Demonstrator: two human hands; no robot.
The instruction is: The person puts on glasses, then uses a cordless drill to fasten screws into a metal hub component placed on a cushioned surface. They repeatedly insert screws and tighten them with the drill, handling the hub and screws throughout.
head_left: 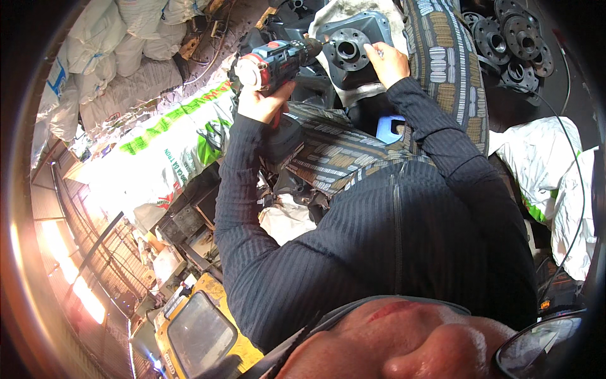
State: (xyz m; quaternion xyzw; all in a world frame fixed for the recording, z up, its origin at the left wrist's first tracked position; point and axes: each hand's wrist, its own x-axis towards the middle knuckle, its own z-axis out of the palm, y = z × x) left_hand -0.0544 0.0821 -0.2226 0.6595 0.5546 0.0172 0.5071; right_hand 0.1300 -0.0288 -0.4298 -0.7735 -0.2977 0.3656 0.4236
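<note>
Head view: left hand grips drill; right hand steadies flange.

A cordless drill sits in the upper middle of the frame, slightly left of centre. Its body is dark blue-grey with red trim and a pale round rear end (the part facing the camera). It lies nearly level, its nose pointing right at a metal flange just beside it. The flange is a dark grey round disc with a large central hole and a ring of smaller bolt holes. It rests on a grey, box-like metal housing at the top centre.
</note>
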